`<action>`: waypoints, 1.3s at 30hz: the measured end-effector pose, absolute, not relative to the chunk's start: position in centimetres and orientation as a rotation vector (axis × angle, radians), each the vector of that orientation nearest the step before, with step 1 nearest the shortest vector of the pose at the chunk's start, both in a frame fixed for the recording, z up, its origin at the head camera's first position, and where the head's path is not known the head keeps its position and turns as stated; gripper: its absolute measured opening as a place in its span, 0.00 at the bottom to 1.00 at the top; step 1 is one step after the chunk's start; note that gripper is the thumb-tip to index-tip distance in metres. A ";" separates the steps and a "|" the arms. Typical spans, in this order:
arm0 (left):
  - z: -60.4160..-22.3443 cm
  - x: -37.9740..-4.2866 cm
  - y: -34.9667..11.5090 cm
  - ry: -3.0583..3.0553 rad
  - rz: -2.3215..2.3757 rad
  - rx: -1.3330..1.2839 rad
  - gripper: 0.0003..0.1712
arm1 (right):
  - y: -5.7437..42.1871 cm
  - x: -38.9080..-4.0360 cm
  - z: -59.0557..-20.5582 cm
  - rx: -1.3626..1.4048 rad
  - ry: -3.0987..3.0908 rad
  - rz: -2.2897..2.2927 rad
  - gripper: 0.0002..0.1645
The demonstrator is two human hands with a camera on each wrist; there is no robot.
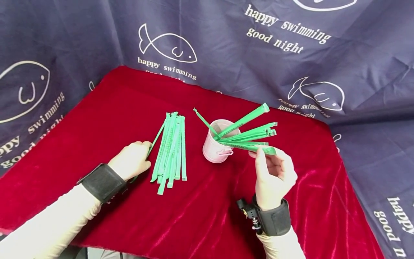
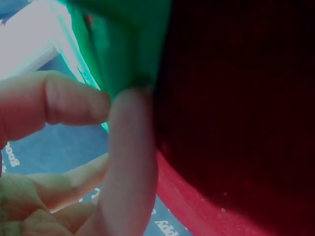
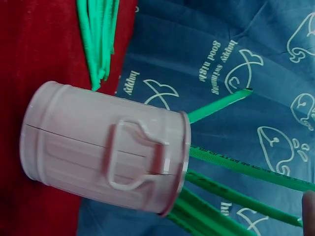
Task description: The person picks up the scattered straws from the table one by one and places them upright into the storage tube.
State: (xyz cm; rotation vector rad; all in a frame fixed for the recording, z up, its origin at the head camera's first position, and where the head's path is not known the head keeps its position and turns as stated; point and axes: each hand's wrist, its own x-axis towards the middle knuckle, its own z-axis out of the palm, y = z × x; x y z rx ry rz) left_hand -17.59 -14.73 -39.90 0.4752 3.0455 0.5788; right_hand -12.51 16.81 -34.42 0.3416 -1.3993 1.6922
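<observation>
left grip (image 1: 133,160) pinches straw (image 1: 155,141) — right grip (image 1: 275,177) pinches second straw (image 1: 246,146) | bucket's (image 3: 81,160) dark line (image 3: 88,141): right wrist only

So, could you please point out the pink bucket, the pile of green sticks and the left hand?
Pink bucket (image 1: 214,150): head view, on its outer wall.
Pile of green sticks (image 1: 170,150): head view, near its middle.
Left hand (image 1: 132,160): head view, on its back.

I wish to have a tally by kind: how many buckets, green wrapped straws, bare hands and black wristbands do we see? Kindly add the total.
Pink bucket: 1
Green wrapped straws: at least 10; they overlap, so the exact number is unclear
Left hand and right hand: 2
Black wristbands: 2
Total: at least 15
</observation>
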 end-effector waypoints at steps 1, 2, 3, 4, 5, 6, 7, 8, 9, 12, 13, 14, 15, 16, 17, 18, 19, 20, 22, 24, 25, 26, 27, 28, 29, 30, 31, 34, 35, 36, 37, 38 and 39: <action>-39.9 -17.6 -14.7 3.045 0.582 0.473 0.24 | 16.9 -12.6 -34.6 0.332 -1.415 1.693 0.10; -39.9 -17.6 -14.6 3.044 0.589 0.467 0.24 | 16.9 -12.6 -34.7 0.316 -1.431 1.690 0.10; -39.9 -17.6 -14.6 3.041 0.597 0.460 0.25 | 17.0 -12.7 -34.9 0.306 -1.445 1.690 0.10; -39.8 -17.6 -14.5 3.036 0.609 0.452 0.25 | 17.0 -12.8 -35.1 0.299 -1.459 1.691 0.10; -39.8 -17.6 -14.5 3.033 0.619 0.446 0.25 | 17.0 -12.9 -35.2 0.292 -1.470 1.692 0.10; -39.8 -17.6 -14.5 3.029 0.631 0.440 0.26 | 17.1 -13.0 -35.4 0.282 -1.484 1.696 0.10; -39.7 -17.6 -14.4 3.026 0.638 0.436 0.26 | 17.1 -13.1 -35.5 0.273 -1.495 1.699 0.10; -39.7 -17.6 -14.4 3.023 0.645 0.432 0.26 | 17.1 -13.1 -35.7 0.267 -1.508 1.702 0.11; -39.7 -17.5 -14.4 3.020 0.651 0.430 0.25 | 17.1 -13.2 -35.8 0.263 -1.521 1.703 0.11; -39.5 -17.4 -14.4 3.022 0.656 0.436 0.23 | 17.1 -13.4 -36.1 0.255 -1.557 1.705 0.12; -39.5 -17.3 -14.4 3.025 0.657 0.442 0.22 | 17.2 -13.5 -36.2 0.252 -1.574 1.695 0.13; -39.4 -17.2 -14.3 3.030 0.661 0.447 0.21 | 17.2 -13.6 -36.3 0.249 -1.588 1.689 0.14; -39.3 -17.2 -14.3 3.036 0.664 0.454 0.21 | 17.2 -13.7 -36.4 0.244 -1.602 1.681 0.15; -39.2 -17.1 -14.3 3.043 0.668 0.464 0.21 | 17.3 -13.8 -36.4 0.243 -1.615 1.672 0.16; -39.1 -17.0 -14.2 3.051 0.678 0.471 0.22 | 17.3 -14.0 -36.5 0.241 -1.624 1.668 0.17; -39.0 -17.0 -14.2 3.060 0.689 0.481 0.22 | 17.4 -14.1 -36.6 0.238 -1.629 1.665 0.18; -39.0 -16.9 -14.1 3.066 0.705 0.490 0.22 | 17.4 -14.2 -36.7 0.233 -1.631 1.666 0.19; -38.9 -16.8 -14.0 3.072 0.723 0.497 0.22 | 17.4 -14.4 -36.8 0.229 -1.626 1.677 0.18; -38.7 -16.8 -13.9 3.077 0.759 0.518 0.23 | 17.5 -14.6 -37.0 0.218 -1.617 1.700 0.14; -38.6 -16.7 -13.8 3.081 0.795 0.536 0.23 | 17.5 -14.8 -37.1 0.201 -1.621 1.717 0.09; -38.6 -16.6 -13.8 3.084 0.808 0.550 0.22 | 17.5 -14.9 -37.2 0.198 -1.626 1.728 0.07; -38.5 -16.5 -13.7 3.088 0.820 0.567 0.22 | 17.5 -15.0 -37.2 0.200 -1.625 1.746 0.06; -38.4 -16.5 -13.7 3.090 0.834 0.584 0.22 | 17.5 -15.0 -37.3 0.202 -1.630 1.755 0.07; -38.4 -16.4 -13.7 3.095 0.845 0.604 0.22 | 17.5 -15.1 -37.3 0.205 -1.636 1.764 0.07; -38.3 -16.3 -13.6 3.100 0.857 0.622 0.22 | 17.5 -15.1 -37.4 0.208 -1.643 1.767 0.08; -38.2 -16.3 -13.6 3.104 0.869 0.640 0.21 | 17.5 -15.1 -37.4 0.211 -1.642 1.777 0.08; -38.1 -16.2 -13.6 3.106 0.884 0.656 0.21 | 17.6 -15.1 -37.5 0.213 -1.646 1.781 0.08; -37.8 -16.1 -13.4 3.117 0.926 0.689 0.20 | 17.6 -15.3 -37.6 0.204 -1.650 1.786 0.09; -37.7 -16.1 -13.3 3.122 0.938 0.699 0.20 | 17.6 -15.3 -37.6 0.197 -1.651 1.787 0.09; -37.6 -16.0 -13.3 3.127 0.949 0.710 0.20 | 17.6 -15.3 -37.6 0.195 -1.643 1.796 0.10; -37.6 -16.0 -13.2 3.136 0.956 0.726 0.20 | 17.5 -15.3 -37.6 0.189 -1.638 1.794 0.11; -37.6 -16.0 -13.2 3.146 0.962 0.744 0.20 | 17.4 -15.3 -37.5 0.187 -1.619 1.803 0.12; -37.5 -16.0 -13.1 3.156 0.970 0.762 0.19 | 17.3 -15.3 -37.5 0.179 -1.606 1.806 0.13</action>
